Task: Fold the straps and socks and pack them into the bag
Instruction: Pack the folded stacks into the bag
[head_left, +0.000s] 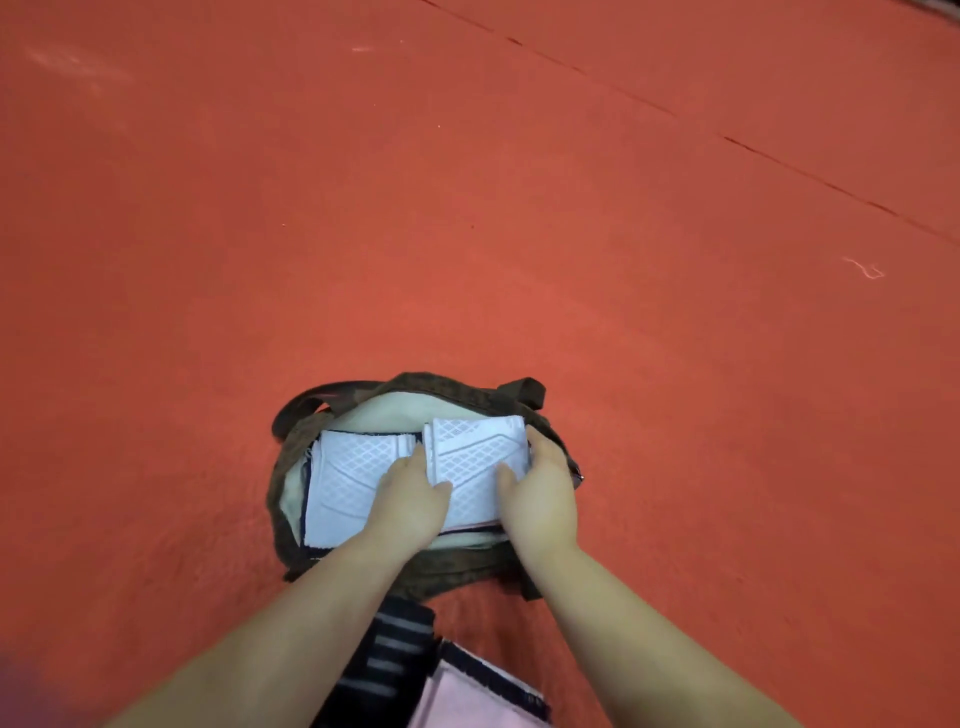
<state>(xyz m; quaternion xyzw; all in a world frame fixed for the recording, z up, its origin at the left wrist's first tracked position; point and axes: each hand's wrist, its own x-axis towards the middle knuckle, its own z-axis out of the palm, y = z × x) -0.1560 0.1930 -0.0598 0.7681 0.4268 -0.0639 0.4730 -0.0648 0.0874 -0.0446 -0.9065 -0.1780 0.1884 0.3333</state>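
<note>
A dark brown bag (470, 574) with a pale lining lies open on the red floor. Two folded white pieces with a raised diamond pattern lie side by side in its mouth. My left hand (410, 499) rests between them, its fingers on the left folded piece (348, 478) and its thumb against the right one. My right hand (540, 486) grips the right folded piece (467, 452) at its right edge, thumb on top. The fingertips of both hands are partly hidden.
The red floor (467, 208) spreads all around, with a dark seam line running across the upper right. Just in front of me lie a black-and-grey striped strap (389, 660) and a pink piece with a dark border (467, 696). A bit of white thread (865, 268) lies at the right.
</note>
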